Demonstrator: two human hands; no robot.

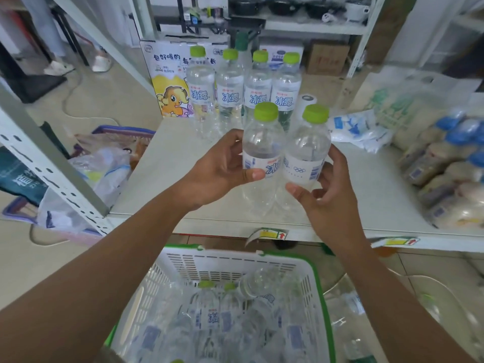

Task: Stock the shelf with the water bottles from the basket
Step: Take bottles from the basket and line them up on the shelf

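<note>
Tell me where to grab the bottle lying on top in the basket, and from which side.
Come from above and close around its clear midsection. It lies tilted on the other bottles in the white basket, its round base up toward the far wall, so the sides are free.

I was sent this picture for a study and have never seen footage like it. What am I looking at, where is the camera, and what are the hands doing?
No machine here: a person wears a wide-angle camera on the head, looking down at their own bare arms. The left hand grips one water bottle and the right hand holds a second bottle; the two stand side by side over the front of a pale shelf. Four matching green-capped bottles already stand in a row farther back, beside a cartoon-printed carton. Bagged goods lie at the right. Below, a white basket with green trim still holds more bottles.
</note>
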